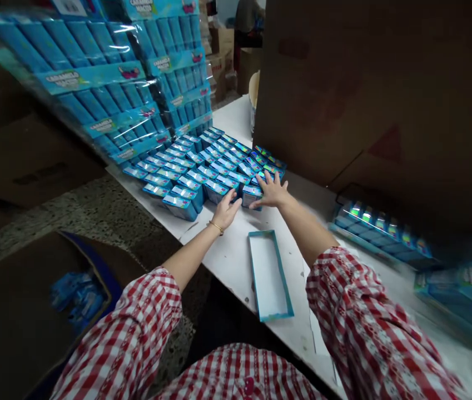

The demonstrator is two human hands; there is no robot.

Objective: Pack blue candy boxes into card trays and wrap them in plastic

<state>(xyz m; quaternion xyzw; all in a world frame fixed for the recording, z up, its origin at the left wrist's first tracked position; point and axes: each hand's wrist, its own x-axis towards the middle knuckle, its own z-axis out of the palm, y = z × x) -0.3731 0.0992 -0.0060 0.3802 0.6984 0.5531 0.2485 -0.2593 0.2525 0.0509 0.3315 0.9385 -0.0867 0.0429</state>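
Rows of small blue boxes point(196, 176) stand packed together on the white table point(227, 250). At their near edge, my left hand point(227, 211) has its fingers stretched out beside a box in the front row; whether it touches the box I cannot tell. My right hand point(273, 191) is spread over the right front boxes, its thumb at the face of a front box point(251, 194). Neither hand is wrapped around anything. Closer to my body lies a shallow open tray point(271, 276) with blue edges and a white inside, with nothing in it.
Filled blue display boxes wrapped in clear film point(106, 94) are stacked high at the back left. A large brown carton point(377, 89) rises on the right. More filled trays point(379, 233) sit at the right. An open carton point(23, 311) holding blue packets stands at lower left.
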